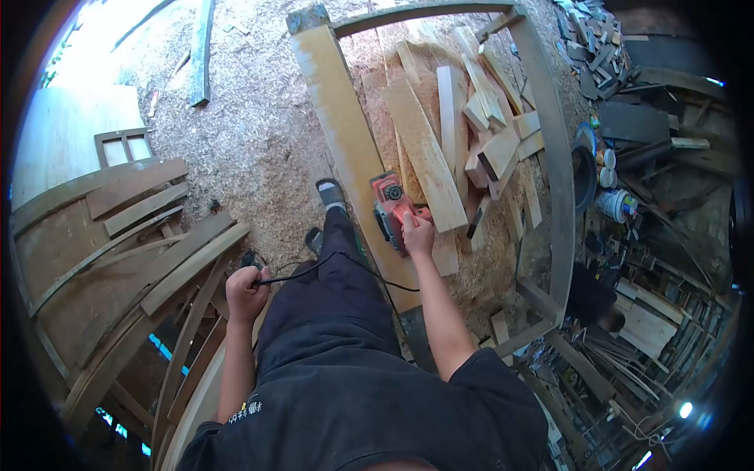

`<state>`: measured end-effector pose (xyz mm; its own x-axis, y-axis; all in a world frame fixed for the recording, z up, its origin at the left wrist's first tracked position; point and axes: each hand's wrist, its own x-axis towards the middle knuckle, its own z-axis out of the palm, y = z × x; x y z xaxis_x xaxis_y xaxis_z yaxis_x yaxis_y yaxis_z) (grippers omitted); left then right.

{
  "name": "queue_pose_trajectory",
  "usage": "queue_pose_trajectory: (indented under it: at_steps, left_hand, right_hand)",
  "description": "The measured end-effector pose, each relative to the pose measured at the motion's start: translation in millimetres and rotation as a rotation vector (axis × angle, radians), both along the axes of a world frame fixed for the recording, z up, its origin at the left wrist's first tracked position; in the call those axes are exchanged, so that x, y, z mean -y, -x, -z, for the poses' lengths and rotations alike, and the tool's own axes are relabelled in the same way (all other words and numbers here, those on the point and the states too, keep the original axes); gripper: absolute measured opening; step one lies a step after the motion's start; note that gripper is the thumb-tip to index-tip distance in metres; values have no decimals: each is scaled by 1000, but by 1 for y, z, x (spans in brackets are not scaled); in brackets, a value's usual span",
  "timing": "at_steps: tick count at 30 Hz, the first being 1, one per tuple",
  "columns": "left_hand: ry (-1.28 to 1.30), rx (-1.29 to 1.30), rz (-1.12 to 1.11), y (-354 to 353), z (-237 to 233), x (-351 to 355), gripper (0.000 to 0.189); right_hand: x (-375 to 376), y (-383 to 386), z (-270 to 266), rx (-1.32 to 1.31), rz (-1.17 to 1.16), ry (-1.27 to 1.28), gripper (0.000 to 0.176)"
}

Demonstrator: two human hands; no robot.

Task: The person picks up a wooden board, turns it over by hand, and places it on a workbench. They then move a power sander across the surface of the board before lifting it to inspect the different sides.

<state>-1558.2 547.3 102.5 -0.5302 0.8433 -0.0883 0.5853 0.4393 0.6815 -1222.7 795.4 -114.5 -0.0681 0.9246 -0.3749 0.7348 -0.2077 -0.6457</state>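
Rightward, dark bucket [584, 182], right hand [417, 234] gripping planer [389, 202]

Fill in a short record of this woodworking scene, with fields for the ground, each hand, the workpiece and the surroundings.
Ground: wood shavings cover the floor
Right side: right hand closed on the handle of the orange power planer
Left side: left hand closed on the black cord, held out to the side
Workpiece: long plank lying on the floor, with the planer resting on it
Surroundings: offcuts piled beside the plank; curved wooden pieces stacked on the other side
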Motion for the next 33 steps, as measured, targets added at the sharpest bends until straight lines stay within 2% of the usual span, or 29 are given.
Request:
queue_pose_trajectory:
  at_steps: [5,7,10,16,25,28,33]
  left_hand:
    - [-17,-11,-41,33,-10,-48,46]
    - [-13,3,-75,43,-17,-62,46]
    - [-11,-17,-103,62,-26,-76,45]
    - [19,11,-122,107,-17,-98,45]
    - [3,38,-86,193,0,-167,43]
    - [9,43,-78,226,5,-188,43]
    - [22,57,-110,273,13,-219,44]
  right_hand:
    - [-38,60,-13,53,-40,-46,54]
    - [-44,72,-3,62,-29,-75,53]
    - [-58,97,6,9,40,9,53]
    - [-92,137,9,-11,76,59,52]
    - [-155,205,1,-102,50,59,52]
    - [-181,233,-11,25,16,189,54]
    - [-211,277,-8,-14,41,171,51]
